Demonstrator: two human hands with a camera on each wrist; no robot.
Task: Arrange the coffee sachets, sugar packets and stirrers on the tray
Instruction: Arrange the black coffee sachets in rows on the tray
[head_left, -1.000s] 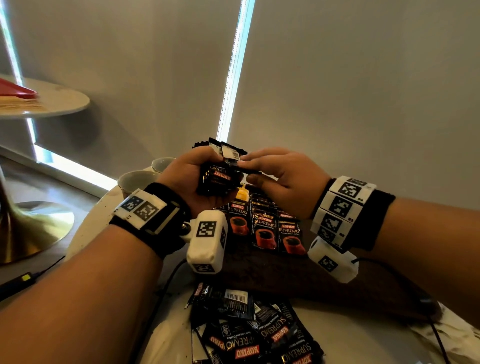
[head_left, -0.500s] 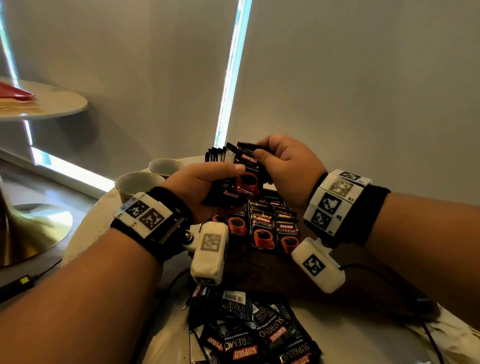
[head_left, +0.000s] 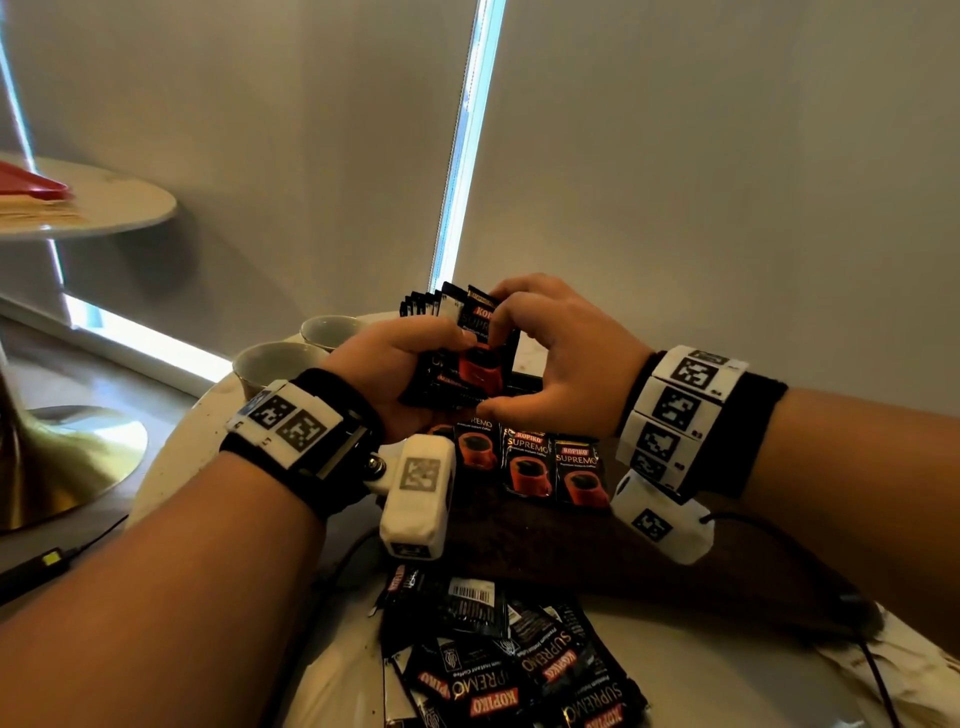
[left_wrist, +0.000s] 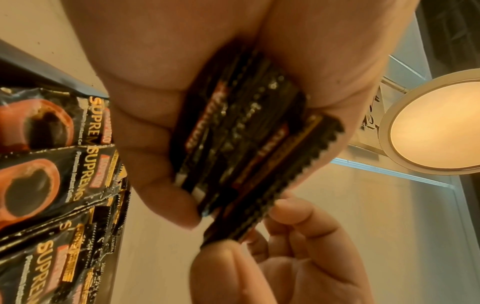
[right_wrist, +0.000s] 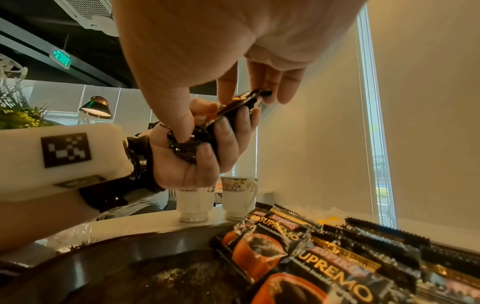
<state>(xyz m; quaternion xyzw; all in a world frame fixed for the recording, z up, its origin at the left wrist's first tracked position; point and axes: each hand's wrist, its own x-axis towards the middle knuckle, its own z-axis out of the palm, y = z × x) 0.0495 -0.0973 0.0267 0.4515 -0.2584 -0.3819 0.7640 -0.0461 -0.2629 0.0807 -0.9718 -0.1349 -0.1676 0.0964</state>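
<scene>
We're clamping the sachet stack (head_left: 457, 364) upright in our left hand (head_left: 384, 374); right hand (head_left: 561, 364) pinching the front sachet, tray row (head_left: 524, 462) lying directly below

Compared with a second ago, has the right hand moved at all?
Yes. The right hand has gone up, away from the row of sachets on the tray, and now pinches the front sachet.

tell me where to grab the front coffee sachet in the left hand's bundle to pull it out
Pinch the front sachet by its free top edge, coming from above. The left hand grips the bundle's lower half, so only the tops fan out clear. The right hand already pinches it there with thumb and fingertips; pulling upward should likely slide it free.
</scene>
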